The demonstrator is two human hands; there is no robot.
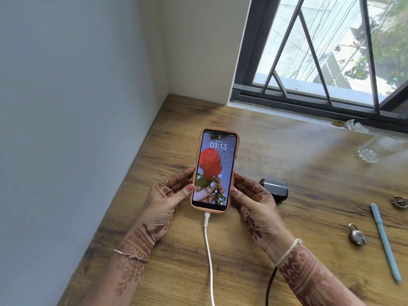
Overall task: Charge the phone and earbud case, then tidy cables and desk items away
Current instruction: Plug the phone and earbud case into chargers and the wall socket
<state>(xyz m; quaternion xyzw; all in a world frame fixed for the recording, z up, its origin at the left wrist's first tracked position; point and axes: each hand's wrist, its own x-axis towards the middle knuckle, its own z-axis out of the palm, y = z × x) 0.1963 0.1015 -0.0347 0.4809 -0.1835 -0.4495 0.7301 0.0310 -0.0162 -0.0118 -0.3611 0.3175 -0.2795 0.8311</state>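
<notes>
Head view. The phone (213, 171) is held tilted up above the tabletop (298, 155), screen lit and facing the camera. The left hand (163, 202) grips its left edge and the right hand (256, 206) its right edge. Each thumb is laid on the case rim, and the fingers (180, 176) are curled behind the phone.

A white cable (208, 250) is plugged into the phone's lower end and runs toward the viewer, out of frame. The phone half of the charging step therefore appears done (no charging symbol is legible on the screen).

The earbud case (274, 189) lies on the tabletop just right of the phone, partly behind the right hand. A black cable (270, 283) passes under the right wrist, below and right of the phone. Whether it reaches the case cannot be told, so that half is judged open. The tidying is judged not begun.

Loose items lie well to the right of the phone:
- a padlock (357, 235), with a pale blue pen (385, 241) just beyond it;
- a small brown object (399, 200) at the frame edge, too blurred to name;
- a glass (375, 149), up and to the right;
- a crumpled scrap (355, 125) on the window sill beyond the glass.

Nothing lies between the phone and the bare tabletop beneath it. The black cable crosses the path to the earbud case and may snag the wrist.
</notes>
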